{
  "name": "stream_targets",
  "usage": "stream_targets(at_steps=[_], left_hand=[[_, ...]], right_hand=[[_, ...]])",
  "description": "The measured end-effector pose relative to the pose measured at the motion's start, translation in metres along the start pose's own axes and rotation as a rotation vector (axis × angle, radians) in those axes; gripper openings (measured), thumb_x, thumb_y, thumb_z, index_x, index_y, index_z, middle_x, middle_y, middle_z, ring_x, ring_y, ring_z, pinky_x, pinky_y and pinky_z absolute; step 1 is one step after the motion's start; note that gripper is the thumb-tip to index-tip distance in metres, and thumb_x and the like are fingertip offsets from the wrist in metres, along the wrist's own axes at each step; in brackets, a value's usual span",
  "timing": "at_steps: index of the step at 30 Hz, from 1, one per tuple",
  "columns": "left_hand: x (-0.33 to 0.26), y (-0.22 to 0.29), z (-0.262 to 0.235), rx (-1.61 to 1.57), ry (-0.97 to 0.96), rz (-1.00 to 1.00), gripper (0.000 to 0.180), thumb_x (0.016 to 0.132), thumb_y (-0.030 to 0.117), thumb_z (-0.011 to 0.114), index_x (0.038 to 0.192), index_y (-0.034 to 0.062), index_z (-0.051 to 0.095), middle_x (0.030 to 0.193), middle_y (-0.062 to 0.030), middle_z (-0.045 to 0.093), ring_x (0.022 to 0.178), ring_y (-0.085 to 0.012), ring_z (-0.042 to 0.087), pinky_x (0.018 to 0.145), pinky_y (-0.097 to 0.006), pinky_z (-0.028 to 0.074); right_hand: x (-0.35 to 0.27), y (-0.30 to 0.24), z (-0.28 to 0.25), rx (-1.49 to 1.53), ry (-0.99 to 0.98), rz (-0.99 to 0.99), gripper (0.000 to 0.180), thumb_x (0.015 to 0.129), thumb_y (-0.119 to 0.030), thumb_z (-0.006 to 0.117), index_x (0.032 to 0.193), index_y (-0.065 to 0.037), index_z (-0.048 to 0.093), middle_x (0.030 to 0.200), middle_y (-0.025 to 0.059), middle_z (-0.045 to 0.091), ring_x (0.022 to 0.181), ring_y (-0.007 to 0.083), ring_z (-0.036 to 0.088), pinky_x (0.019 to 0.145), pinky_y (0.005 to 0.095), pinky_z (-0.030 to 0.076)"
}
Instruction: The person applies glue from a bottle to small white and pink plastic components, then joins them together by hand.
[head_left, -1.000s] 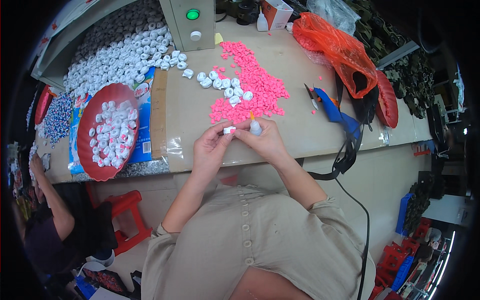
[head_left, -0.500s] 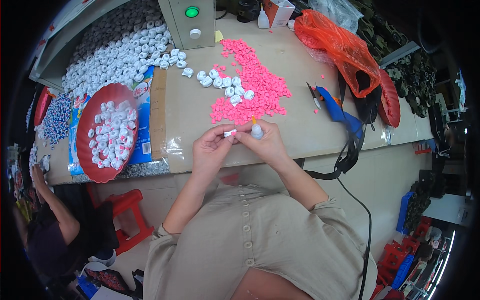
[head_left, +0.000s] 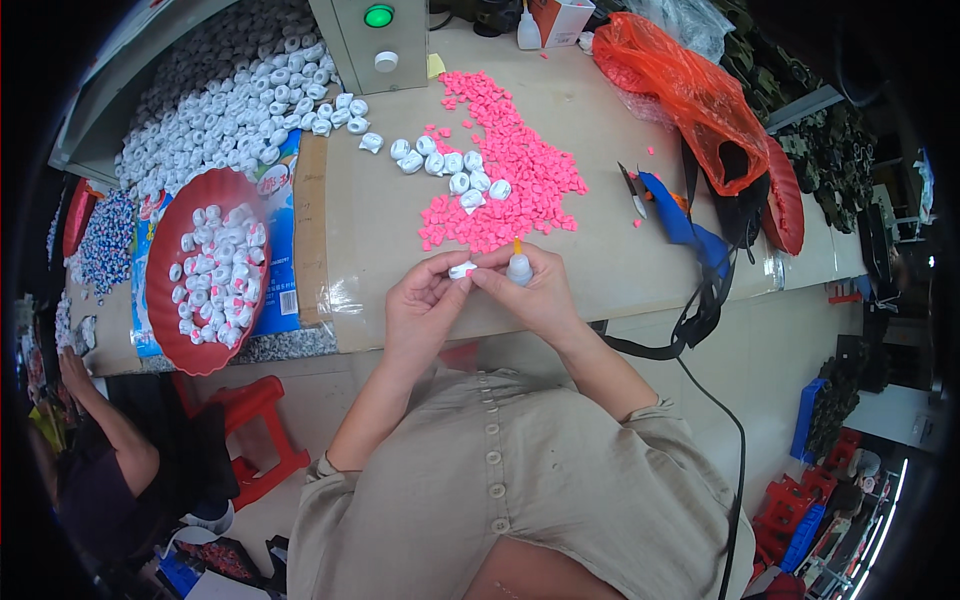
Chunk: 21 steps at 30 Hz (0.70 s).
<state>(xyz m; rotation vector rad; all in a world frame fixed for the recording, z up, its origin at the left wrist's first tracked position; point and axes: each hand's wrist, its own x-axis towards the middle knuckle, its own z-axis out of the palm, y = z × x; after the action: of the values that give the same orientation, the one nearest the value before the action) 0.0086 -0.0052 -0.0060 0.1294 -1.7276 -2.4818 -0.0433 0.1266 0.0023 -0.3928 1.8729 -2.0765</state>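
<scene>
In front of me at the table's near edge, my left hand (head_left: 420,308) pinches a small white rounded piece (head_left: 461,270) between thumb and fingers. The thumb of my right hand (head_left: 545,303) presses at the right end of that piece. Held upright in the same right hand is a small whitish squeeze bottle (head_left: 519,268) with an orange tip. Just beyond my fingers spreads a heap of small bright pink pieces (head_left: 530,185). Several white wrapped-looking pieces (head_left: 459,183) lie on and beside its left part.
A red scalloped bowl (head_left: 171,330) of white pieces with pink bits stands left, near a large white heap (head_left: 240,105). A grey box with a green button (head_left: 379,16) stands behind. Right lie snips (head_left: 633,192) and a red plastic bag (head_left: 690,90). Another person's arm (head_left: 115,425) shows far left.
The view has shifted slightly. Both hands keep their hold on the white piece and the bottle, with only small finger movement around the piece.
</scene>
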Motion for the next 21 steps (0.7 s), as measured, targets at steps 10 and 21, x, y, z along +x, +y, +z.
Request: stream_targets(at_steps=[10, 21], left_hand=[[0.001, -0.003, -0.005, -0.009, -0.026, -0.045, 0.022, 0.081, 0.001, 0.050, 0.103, -0.0035, 0.050, 0.088, -0.0061, 0.057, 0.078, -0.0084, 0.055, 0.071, -0.019, 0.044], [0.002, 0.000, 0.003, -0.077, 0.059, -0.057, 0.020, 0.080, -0.003, 0.047, 0.100, -0.0039, 0.051, 0.085, -0.0057, 0.057, 0.076, -0.0085, 0.056, 0.070, -0.018, 0.044]], right_hand=[[0.002, 0.009, 0.003, -0.077, 0.010, -0.027, 0.011, 0.074, -0.007, 0.061, 0.077, 0.003, 0.059, 0.073, 0.0052, 0.057, 0.066, 0.0081, 0.055, 0.057, 0.0212, 0.045], [0.001, 0.007, 0.005, -0.084, 0.016, -0.047, 0.007, 0.073, -0.003, 0.058, 0.077, 0.003, 0.058, 0.072, 0.0051, 0.057, 0.066, 0.0082, 0.054, 0.057, 0.0221, 0.045]])
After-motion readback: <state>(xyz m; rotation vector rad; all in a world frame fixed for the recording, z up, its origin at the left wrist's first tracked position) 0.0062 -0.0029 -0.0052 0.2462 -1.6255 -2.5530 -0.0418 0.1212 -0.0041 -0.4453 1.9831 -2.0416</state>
